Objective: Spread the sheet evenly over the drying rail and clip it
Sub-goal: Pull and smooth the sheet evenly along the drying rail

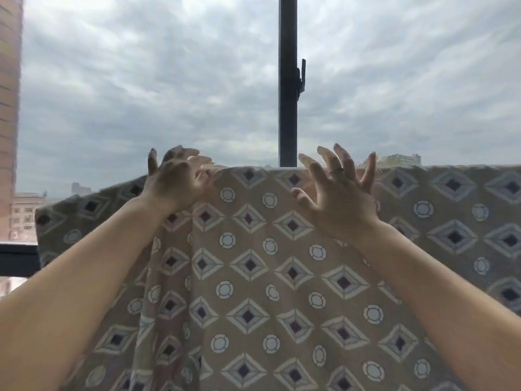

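Reaching up with both hands at the top edge of the sheet (253, 277). It's tan with a diamond-and-circle print, draped over the rail, and the fold hides the rail itself. Cloth runs from 9 o'clock to 3 o'clock and fills everything down to 6. The top edge is level on the right half and sags toward 9 o'clock on the left. Vertical folds bunch under my left wrist, around 7 o'clock.

Left hand (177, 182) sits just left of centre, at the fold line. Its fingers (180, 155) are loosely curled, with the little finger sticking up. Can't tell whether the tips pinch the cloth or only touch it.

Right hand (338, 201) is just right of centre, in front of the sheet. Its fingers are spread wide, slightly bent, holding nothing. Ring (337, 170) on one of them.

Dark post (287, 80) at 12 o'clock rises from behind the sheet, with a small latch (301, 77) on its right side. Brick wall (10, 108) at 9–10 o'clock, low buildings (25, 210) under it, and a dark ledge (17, 258) at 8 o'clock. Overcast sky (141, 80) behind.
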